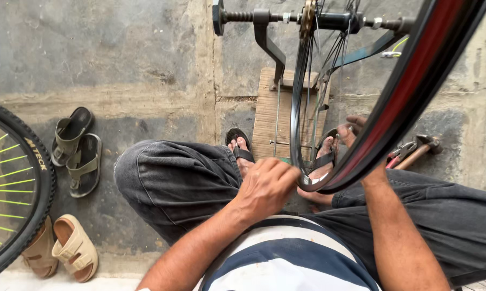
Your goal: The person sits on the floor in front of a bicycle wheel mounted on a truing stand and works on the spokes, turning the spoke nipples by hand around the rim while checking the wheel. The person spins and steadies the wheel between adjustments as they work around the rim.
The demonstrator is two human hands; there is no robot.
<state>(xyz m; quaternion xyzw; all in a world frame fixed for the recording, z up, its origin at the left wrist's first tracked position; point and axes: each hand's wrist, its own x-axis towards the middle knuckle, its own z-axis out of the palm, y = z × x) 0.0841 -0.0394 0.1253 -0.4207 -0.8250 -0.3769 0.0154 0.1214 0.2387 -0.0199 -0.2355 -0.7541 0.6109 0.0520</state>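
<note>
- Our left hand (265, 186) is clenched on the near, lowest part of the bare wheel rim (302, 134), knuckles up, forearm coming in from the near left across our lap.
- Our right hand (357, 132) reaches up behind the second, red-striped rim (410, 91) on the right; the rim hides most of its fingers, so we cannot tell whether its grip is closed or loose.
- The bare rim stands upright in a truing stand (270, 40), its axle (329, 20) at the far end, above a wooden board (267, 116) on the concrete floor (119, 59).
- In our judgement, we do best to keep the left grip firm but light, so the rim can spin freely and the spokes (313, 108) stay easy to reach.
- Pliers (400, 153) and a hammer (421, 148) lie to the right; sandals (77, 151) and a tyred wheel (16, 188) sit on the left.
</note>
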